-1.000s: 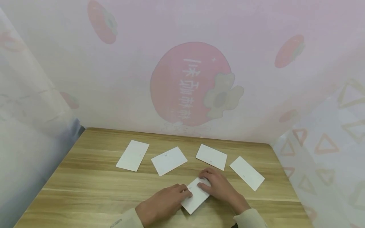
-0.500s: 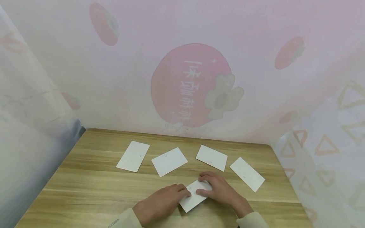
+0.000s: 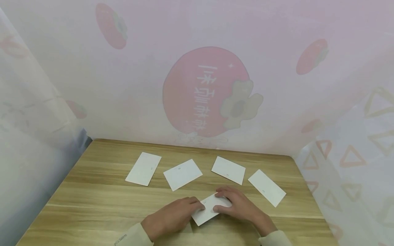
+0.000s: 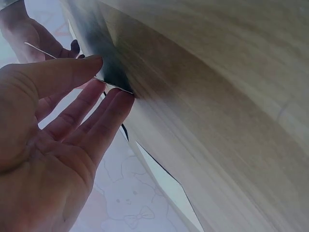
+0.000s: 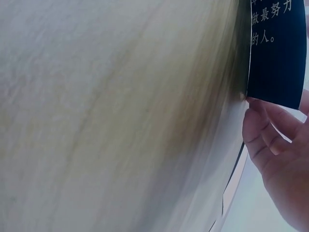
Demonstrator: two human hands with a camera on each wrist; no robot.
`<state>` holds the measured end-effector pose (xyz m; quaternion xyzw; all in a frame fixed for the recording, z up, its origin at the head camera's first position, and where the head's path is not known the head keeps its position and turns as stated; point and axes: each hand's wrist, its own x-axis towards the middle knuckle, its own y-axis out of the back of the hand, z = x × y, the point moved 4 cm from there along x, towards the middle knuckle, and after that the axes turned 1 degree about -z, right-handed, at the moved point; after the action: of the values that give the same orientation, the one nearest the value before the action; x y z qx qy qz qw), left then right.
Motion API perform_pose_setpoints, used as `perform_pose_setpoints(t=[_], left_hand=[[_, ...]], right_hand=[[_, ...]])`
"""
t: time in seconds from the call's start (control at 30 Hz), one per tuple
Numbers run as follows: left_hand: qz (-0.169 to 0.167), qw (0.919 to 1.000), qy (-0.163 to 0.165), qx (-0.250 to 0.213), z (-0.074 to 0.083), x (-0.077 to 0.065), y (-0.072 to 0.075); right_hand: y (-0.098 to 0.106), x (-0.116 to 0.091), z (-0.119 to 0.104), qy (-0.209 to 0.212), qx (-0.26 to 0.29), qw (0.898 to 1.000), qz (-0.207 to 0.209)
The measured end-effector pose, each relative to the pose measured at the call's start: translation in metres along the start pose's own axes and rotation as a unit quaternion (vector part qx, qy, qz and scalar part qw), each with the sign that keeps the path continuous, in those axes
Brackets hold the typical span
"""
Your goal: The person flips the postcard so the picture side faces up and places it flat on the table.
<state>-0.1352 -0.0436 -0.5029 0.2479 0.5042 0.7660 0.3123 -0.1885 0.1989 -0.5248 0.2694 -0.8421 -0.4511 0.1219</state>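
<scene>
Card [image 3: 207,216] held between our left hand [image 3: 174,214] and right hand [image 3: 239,205], each grip pinched closed on it. We note four other cards [image 3: 183,175] beyond.

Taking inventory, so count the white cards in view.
5. Farther out on the table lie the leftmost card, second card, third card and rightmost card; the left hand and right hand hold the fifth card. Others could be hidden underneath.

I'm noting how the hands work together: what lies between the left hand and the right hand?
A white card; the left hand and the right hand both hold it, as the head view shows.
</scene>
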Motion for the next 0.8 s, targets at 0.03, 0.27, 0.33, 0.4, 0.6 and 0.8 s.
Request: perform_pose_setpoints(t=[0.03, 0.27, 0.33, 0.4, 0.6, 0.8], left_hand=[[0.000, 1.0000, -0.001, -0.004, 0.000, 0.000, 0.000], [0.019, 0.9990, -0.024, -0.034, -0.005, -0.002, 0.003], [0.022, 0.9983, -0.026, -0.046, -0.007, -0.003, 0.003], [0.019, 0.9977, -0.022, -0.061, -0.009, -0.003, 0.003], [0.007, 0.9958, 0.001, -0.091, -0.015, -0.003, 0.001], [0.019, 0.9952, -0.006, -0.096, -0.017, -0.002, 0.002]], right_hand=[[0.000, 0.000, 0.001, 0.001, -0.001, 1.000, 0.000], [0.001, -0.005, 0.005, 0.001, 0.002, 1.000, -0.011], [0.002, -0.006, 0.005, 0.002, 0.004, 1.000, -0.014], [0.003, -0.006, 0.004, 0.006, 0.004, 1.000, -0.015], [0.006, -0.008, 0.004, 0.017, 0.011, 1.000, -0.013], [0.006, -0.009, 0.008, 0.017, 0.011, 1.000, -0.010]])
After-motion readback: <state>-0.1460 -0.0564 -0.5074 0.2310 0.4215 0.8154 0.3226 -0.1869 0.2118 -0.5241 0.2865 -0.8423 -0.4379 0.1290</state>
